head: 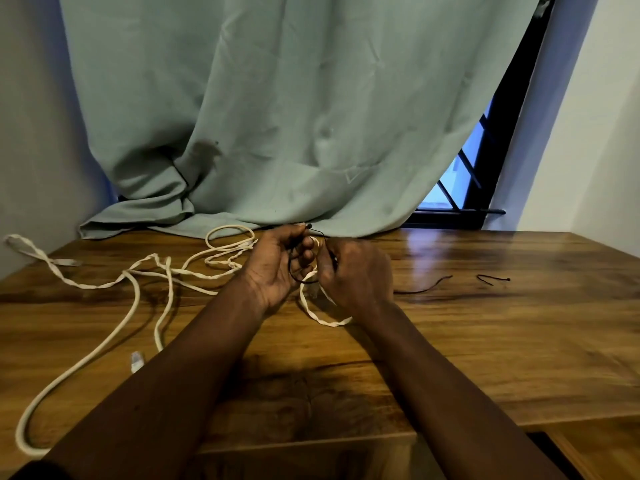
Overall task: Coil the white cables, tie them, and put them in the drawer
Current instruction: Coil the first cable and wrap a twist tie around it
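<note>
Head view: the left hand (277, 268) and right hand (356, 271) each clamp their grip on a black tie (299, 277) looping one small coil (325, 320) above the table (485, 341). The remaining white cables (126, 272) sprawl uncoiled, and nothing is stowed yet.

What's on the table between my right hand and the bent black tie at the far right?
Another black tie, long and loose; the head view shows it.
</note>
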